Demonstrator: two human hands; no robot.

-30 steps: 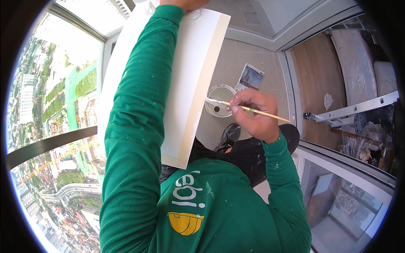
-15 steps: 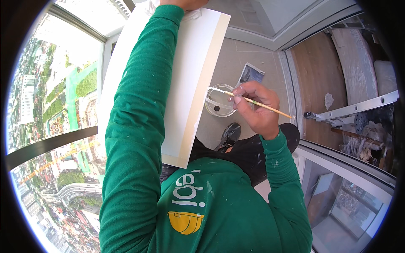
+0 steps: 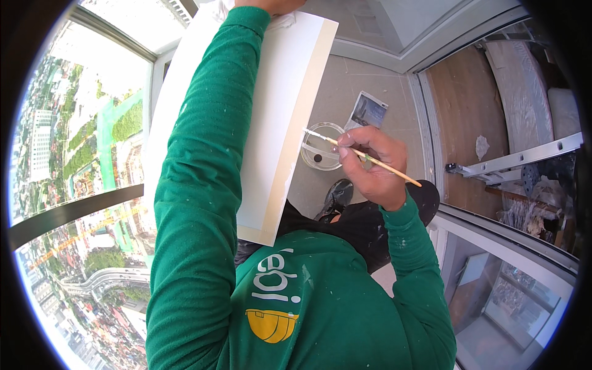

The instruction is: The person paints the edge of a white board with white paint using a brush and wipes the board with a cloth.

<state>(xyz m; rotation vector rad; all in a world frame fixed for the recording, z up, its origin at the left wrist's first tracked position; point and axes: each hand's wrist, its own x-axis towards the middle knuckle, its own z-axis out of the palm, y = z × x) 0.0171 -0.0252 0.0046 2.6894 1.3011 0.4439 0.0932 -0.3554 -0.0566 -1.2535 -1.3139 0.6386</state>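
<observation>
My right hand (image 3: 377,161) pinches a thin wooden paintbrush (image 3: 376,161) between thumb and fingers. White paint coats its bristles, and the tip is at the right edge of a long white panel (image 3: 262,179). A strip of beige tape (image 3: 295,132) runs along that edge, with some white paint on its outer side. My left arm stretches over the panel to its far end. There my left hand (image 3: 271,5) rests beside a crumpled white cloth or plastic (image 3: 282,22); the top of the picture cuts off its fingers.
A clear round tub (image 3: 333,166) with a dark round spot inside stands on the tiled floor (image 3: 370,77). Beyond it lies a printed sheet (image 3: 370,111). My shoe (image 3: 336,198) is near the tub. Windows line the left; a metal ladder (image 3: 524,157) lies beyond the right-hand door frame.
My right hand has shifted slightly down, and the brush's rear end has swung down and a little left. The bristle tip stays at the panel's edge. My left arm looks unchanged.
</observation>
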